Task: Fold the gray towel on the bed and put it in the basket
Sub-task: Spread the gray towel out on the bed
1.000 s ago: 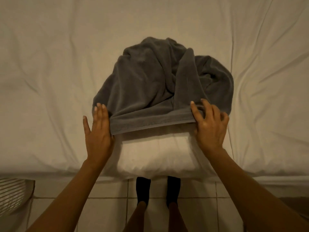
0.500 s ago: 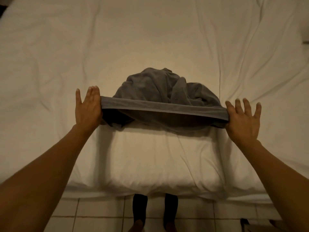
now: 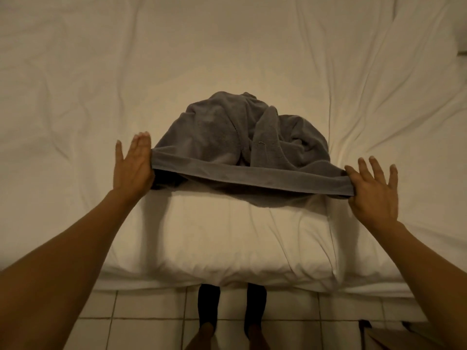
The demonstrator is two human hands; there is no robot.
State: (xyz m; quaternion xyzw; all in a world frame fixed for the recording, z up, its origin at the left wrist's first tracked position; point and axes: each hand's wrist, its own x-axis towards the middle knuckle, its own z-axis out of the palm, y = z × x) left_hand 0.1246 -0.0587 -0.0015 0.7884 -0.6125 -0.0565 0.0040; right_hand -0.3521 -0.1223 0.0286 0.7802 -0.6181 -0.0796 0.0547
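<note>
A gray towel (image 3: 222,137) lies bunched on the white bed (image 3: 227,46), its near hemmed edge pulled taut and lifted a little off the sheet. My left hand (image 3: 132,165) pinches the left corner of that edge, fingers pointing away from me. My right hand (image 3: 374,192) pinches the right corner, its other fingers spread. The far part of the towel stays crumpled in a heap on the bed. No basket shows in this view.
The bed's near edge (image 3: 227,281) runs across the lower frame, with a white tiled floor (image 3: 141,317) below it and my legs (image 3: 232,319) standing there. A dark-edged object (image 3: 384,334) sits on the floor at the lower right. A pillow corner (image 3: 462,24) shows at the top right.
My hands took hold of the towel's near edge, spread apart and lifted it taut. The view tilted up, so a slatted object on the floor at the lower left left the frame.
</note>
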